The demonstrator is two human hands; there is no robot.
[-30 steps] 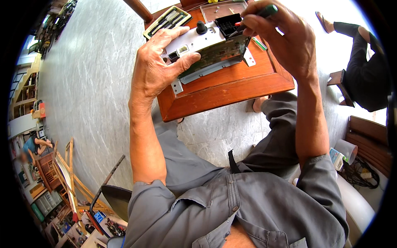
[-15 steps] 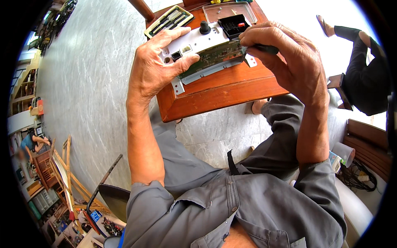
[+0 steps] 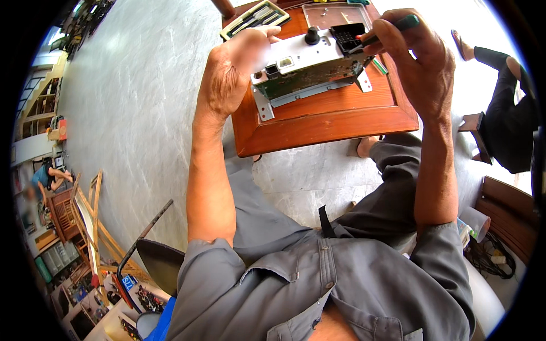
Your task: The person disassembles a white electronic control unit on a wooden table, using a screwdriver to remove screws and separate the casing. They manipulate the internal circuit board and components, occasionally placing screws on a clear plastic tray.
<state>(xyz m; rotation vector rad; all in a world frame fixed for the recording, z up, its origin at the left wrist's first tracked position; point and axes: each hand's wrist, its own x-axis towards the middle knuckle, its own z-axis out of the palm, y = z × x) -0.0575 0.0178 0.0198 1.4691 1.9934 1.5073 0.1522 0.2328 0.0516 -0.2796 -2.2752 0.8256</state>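
A boxy electronic unit with a pale metal face, an exposed circuit board on its near side and metal brackets stands on a small wooden table. My left hand is closed around the unit's left end. In my right hand is a screwdriver with a dark green-black handle, pinched between thumb and fingers. Its shaft slants down-left toward the black connector block at the unit's right end; whether the tip touches is unclear. A black round post rises from the pale face.
Behind the unit lie an open case of tools and a clear plastic tray with small parts. A person in dark clothes sits at the right. A dark chair stands lower left, near wooden frames.
My right hand has lifted from the circuit-board side to the connector block, and the screwdriver handle now points up-right. My left thumb has moved off the board's near side. The whole view has shifted slightly.
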